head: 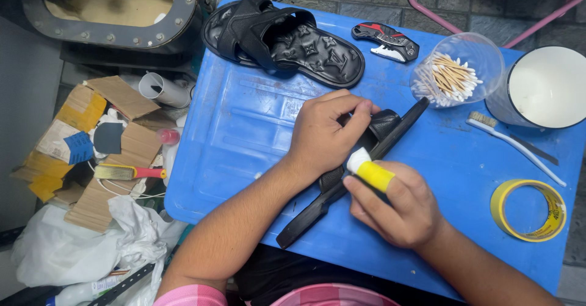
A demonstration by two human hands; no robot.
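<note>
Black sandal [366,153] lying on its edge on blue table [244,135]: left hand [326,132] is gripping its strap with curled fingers, right hand [400,211] is pinching closed around a yellow-and-white glue tube [370,170] touching the sole.

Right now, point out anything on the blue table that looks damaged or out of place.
Nothing looks damaged or spilled. The black sandal stands on its edge, steadied by the left hand, while the right hand holds a yellow tube against it.
</note>
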